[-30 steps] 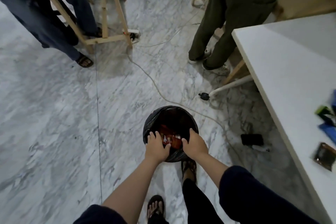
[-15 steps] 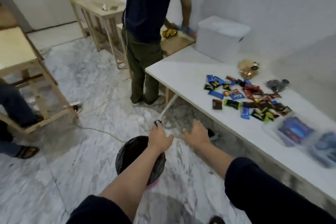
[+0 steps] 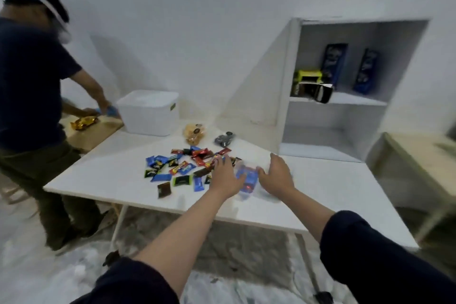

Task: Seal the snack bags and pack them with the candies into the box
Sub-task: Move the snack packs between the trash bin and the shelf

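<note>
Bag [image 3: 246, 179] of blue snacks lies between your hands on the table [image 3: 333, 192], long axis running away from you. Left hand [image 3: 225, 176] and right hand [image 3: 277, 175] flank it, fingers spread, gripping nothing; contact blurred, cannot tell. Neither clearly nearer. Candies [image 3: 182, 168] left of left hand; box [image 3: 148, 112] far beyond, leftward.

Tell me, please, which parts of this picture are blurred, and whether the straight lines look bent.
Head view: motion blur smears the clear bag between the left hand and right hand; the candies are soft; the white table edge and shelf lean from wide-angle distortion.
</note>
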